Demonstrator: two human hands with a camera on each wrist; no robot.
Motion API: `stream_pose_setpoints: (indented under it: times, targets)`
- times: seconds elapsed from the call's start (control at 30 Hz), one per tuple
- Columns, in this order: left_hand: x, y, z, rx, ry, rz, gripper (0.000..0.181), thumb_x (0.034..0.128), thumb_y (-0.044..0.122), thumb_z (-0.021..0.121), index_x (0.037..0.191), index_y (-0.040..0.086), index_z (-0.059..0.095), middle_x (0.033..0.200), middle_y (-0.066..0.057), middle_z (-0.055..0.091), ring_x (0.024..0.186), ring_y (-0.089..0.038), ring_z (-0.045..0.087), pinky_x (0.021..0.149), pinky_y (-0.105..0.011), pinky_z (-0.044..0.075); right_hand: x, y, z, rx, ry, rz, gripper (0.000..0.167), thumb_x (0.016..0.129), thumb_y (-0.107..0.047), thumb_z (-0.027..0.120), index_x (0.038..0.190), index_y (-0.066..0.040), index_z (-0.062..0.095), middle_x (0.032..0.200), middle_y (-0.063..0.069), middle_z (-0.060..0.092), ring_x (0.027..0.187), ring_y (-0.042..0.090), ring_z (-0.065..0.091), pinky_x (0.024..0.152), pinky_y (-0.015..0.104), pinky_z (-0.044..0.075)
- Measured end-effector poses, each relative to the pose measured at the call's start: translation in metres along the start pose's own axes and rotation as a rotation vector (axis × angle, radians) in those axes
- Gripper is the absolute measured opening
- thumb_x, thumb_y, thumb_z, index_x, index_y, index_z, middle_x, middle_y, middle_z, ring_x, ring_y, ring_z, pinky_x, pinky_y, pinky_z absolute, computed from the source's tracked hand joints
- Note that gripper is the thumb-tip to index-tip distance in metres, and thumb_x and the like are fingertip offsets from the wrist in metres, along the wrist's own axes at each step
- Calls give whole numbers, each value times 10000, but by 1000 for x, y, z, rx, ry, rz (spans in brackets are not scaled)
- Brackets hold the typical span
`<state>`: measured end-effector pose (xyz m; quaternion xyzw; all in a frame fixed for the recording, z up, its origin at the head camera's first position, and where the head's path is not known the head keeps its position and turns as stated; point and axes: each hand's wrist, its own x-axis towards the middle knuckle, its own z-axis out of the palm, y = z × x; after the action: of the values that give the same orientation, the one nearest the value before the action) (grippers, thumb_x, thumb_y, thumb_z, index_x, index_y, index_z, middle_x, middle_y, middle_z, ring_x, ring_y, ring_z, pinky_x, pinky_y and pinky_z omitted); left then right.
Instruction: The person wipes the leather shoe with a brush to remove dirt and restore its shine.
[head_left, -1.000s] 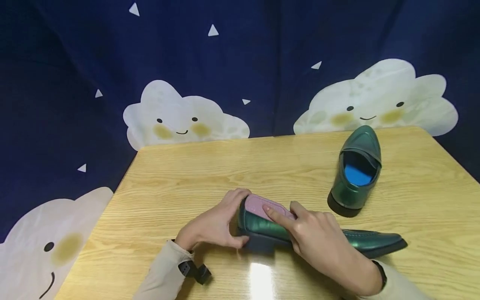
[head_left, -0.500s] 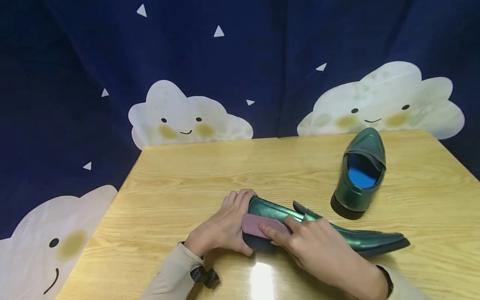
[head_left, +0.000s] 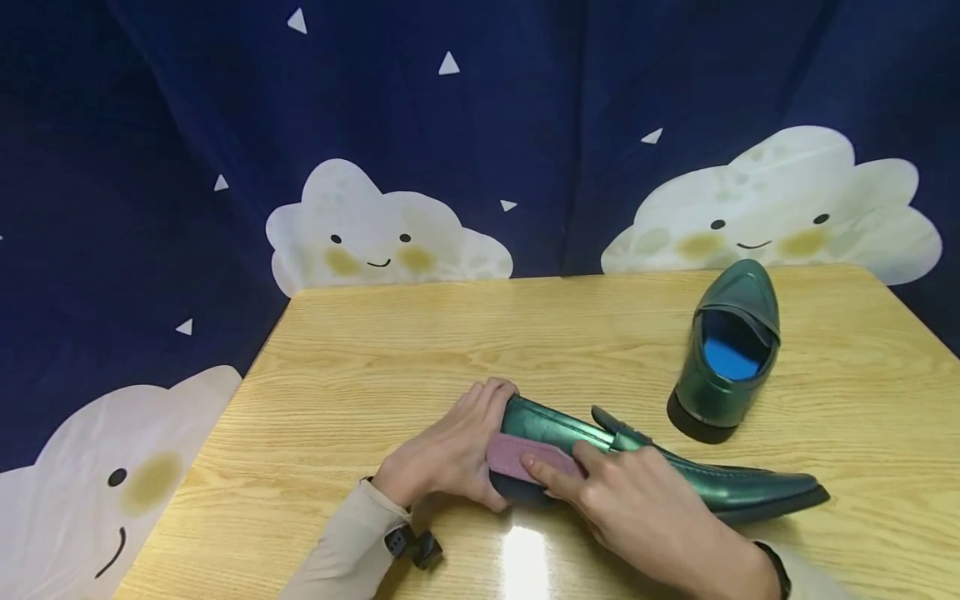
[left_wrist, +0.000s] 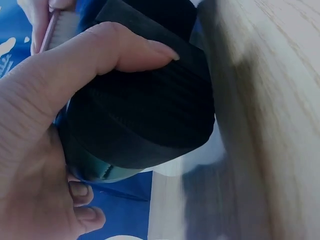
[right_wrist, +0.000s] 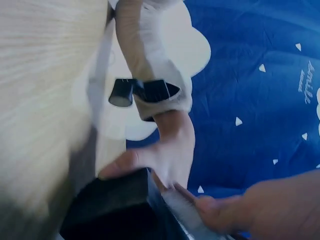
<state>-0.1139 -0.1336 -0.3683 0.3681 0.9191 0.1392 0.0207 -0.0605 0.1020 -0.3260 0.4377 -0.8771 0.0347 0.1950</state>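
A dark green shoe (head_left: 555, 427) is tilted on its side, its toe pointing right. My left hand (head_left: 457, 446) grips its heel end; in the left wrist view the thumb of that hand (left_wrist: 45, 110) presses on the black heel (left_wrist: 140, 105). My right hand (head_left: 645, 508) holds a pink brush (head_left: 525, 457) against the side of the shoe near the heel. Pale bristles (right_wrist: 187, 212) face the shoe in the right wrist view, where the black heel (right_wrist: 115, 205) also shows.
A second green shoe (head_left: 711, 392) with a blue insole stands upright at the back right of the wooden table (head_left: 405, 350). Behind the table hangs a dark blue cloth (head_left: 420, 125) with smiling clouds. A small black device (head_left: 412, 546) is on my left wrist.
Across the last second, the shoe has rolled from opening hidden under the brush to its green side showing, and the brush has moved down toward the sole. Both hands still hold their things.
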Motion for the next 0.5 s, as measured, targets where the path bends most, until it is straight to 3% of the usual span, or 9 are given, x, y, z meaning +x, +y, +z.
stream_pose_setpoints:
  times: [0.23, 0.5]
  targets:
    - [1, -4, 0, -118, -22, 15, 1194, 483, 500, 907, 1378, 36, 266, 1285, -65, 341, 1168, -165, 359, 1026, -275, 371, 6, 9, -1, -35, 34, 165, 378, 880, -232, 681, 1250, -283, 626, 705, 47, 546, 401, 112, 415, 370, 268, 308]
    - [1, -5, 0, -123, 2, 42, 1187, 489, 487, 909, 1370, -8, 286, 1283, -92, 353, 1159, -171, 385, 1017, -290, 384, 0, -5, -1, -8, -1, 54, 434, 807, -165, 706, 1223, -279, 662, 730, 29, 583, 437, 121, 462, 370, 289, 336]
